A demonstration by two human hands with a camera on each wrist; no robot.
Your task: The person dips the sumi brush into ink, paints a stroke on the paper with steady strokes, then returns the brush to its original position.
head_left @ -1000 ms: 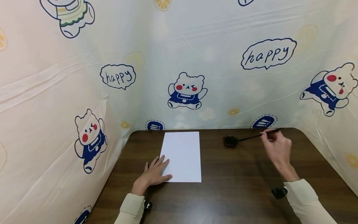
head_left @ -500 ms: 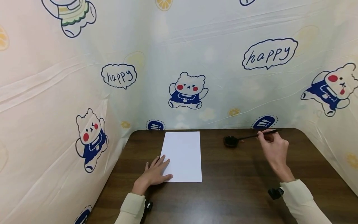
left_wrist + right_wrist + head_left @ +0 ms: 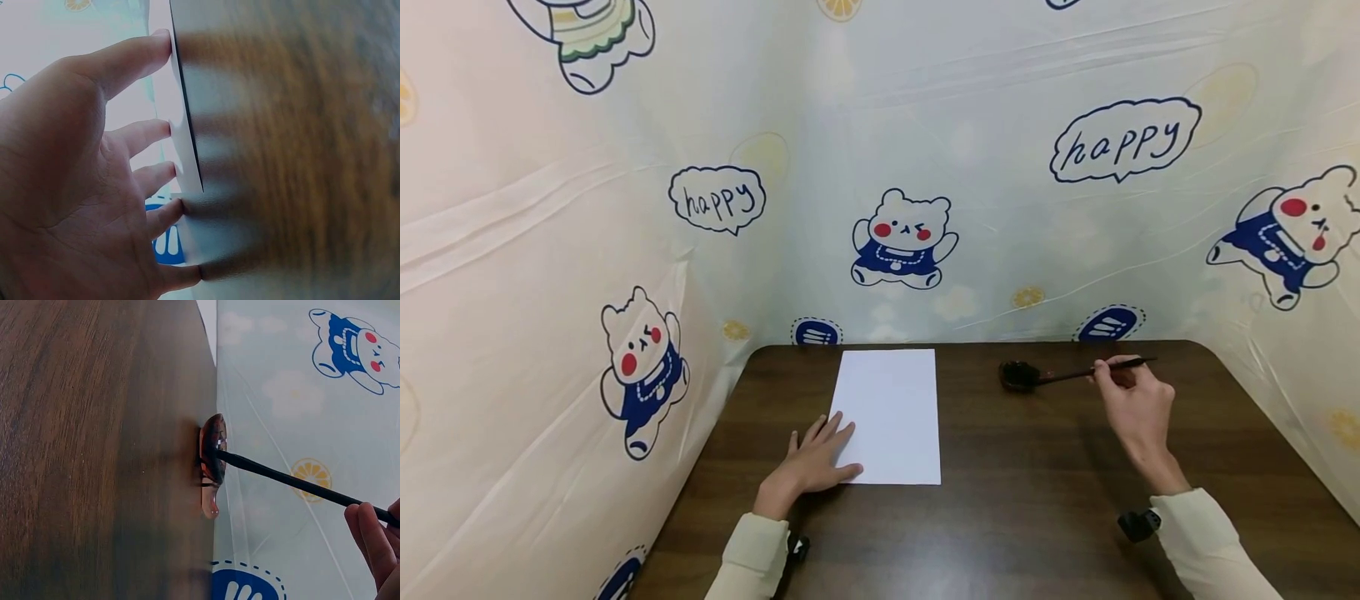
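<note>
In the head view my right hand (image 3: 1141, 412) pinches the rear part of a slim dark writing brush (image 3: 1067, 376). The brush slants left, its front end in a small dark dish (image 3: 1018, 377) on the table. The right wrist view shows this dish (image 3: 211, 503) as glossy, translucent reddish-brown, with a short lip or handle. The brush's tip (image 3: 222, 455) is in it and its bristles are hidden. My left hand (image 3: 808, 467) lies with spread fingers over the lower left edge of a blank white sheet of paper (image 3: 891, 417); fingertips touch paper and table in the left wrist view.
A dark wood-grain table (image 3: 1000, 517) with rounded far corners carries everything. Pale printed cloth (image 3: 985, 167) with bears and "happy" bubbles hangs behind it and at both sides. Each wrist wears a small black camera (image 3: 1138, 525).
My right hand has shifted a little left and slightly down, and the brush's rear end has dropped. Its front end stays at the dish. My left hand and the paper have kept their places.
</note>
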